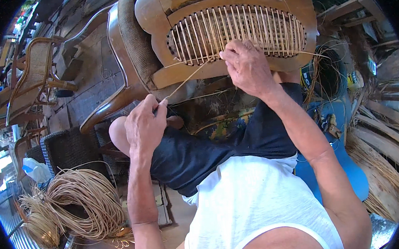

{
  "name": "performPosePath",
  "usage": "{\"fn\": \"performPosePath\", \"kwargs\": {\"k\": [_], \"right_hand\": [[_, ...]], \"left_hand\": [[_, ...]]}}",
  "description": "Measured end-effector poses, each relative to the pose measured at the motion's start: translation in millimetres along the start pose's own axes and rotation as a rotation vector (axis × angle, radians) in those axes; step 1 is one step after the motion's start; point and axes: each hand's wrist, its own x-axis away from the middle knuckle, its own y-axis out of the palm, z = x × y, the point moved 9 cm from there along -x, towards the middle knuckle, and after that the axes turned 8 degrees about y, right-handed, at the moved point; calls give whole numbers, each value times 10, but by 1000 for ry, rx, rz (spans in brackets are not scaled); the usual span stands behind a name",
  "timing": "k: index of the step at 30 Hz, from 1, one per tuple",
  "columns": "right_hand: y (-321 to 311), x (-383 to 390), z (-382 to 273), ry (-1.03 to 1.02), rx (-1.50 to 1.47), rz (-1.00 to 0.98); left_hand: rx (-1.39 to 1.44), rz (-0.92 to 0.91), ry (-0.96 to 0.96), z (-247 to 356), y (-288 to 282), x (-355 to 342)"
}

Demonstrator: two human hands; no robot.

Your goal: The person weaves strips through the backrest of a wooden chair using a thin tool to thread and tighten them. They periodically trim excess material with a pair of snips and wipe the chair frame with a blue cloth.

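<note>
A brown wooden chair frame (pixel 154 17) lies in front of me, with an oval opening. Many parallel cane strands (pixel 211 31) span the opening, threaded through small holes along its rim. My left hand (pixel 145 124) pinches the near end of a thin cane strand (pixel 187 80), which runs taut up and right to the opening's lower edge. At that edge my right hand (pixel 249 69) is closed, thumb and fingertips together where the strand meets the panel. Another strand (pixel 312 53) extends along the lower edge to the right, past the frame.
A big coil of cane (pixel 87 204) lies at lower left, beside a dark woven seat (pixel 74 151). A chair with a cane back (pixel 35 64) stands farther left. To the right are a blue plastic seat (pixel 353 169), a dark bucket (pixel 328 76) with loose strands, and wooden slats (pixel 386 150).
</note>
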Motion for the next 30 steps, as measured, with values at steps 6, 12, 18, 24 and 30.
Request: {"fn": "performPosePath", "kwargs": {"k": [6, 12, 18, 24, 30], "right_hand": [[-243, -251, 246, 159, -393, -1], [66, -182, 146, 33, -220, -85], [164, -211, 110, 111, -159, -192], [132, -159, 93, 70, -158, -164], [112, -47, 50, 9, -42, -145]], "left_hand": [[27, -18, -58, -15, -131, 37], [293, 378, 255, 803, -454, -370], [57, 168, 231, 817, 578, -953], [452, 133, 265, 695, 779, -1029], [426, 114, 287, 749, 815, -985]]}}
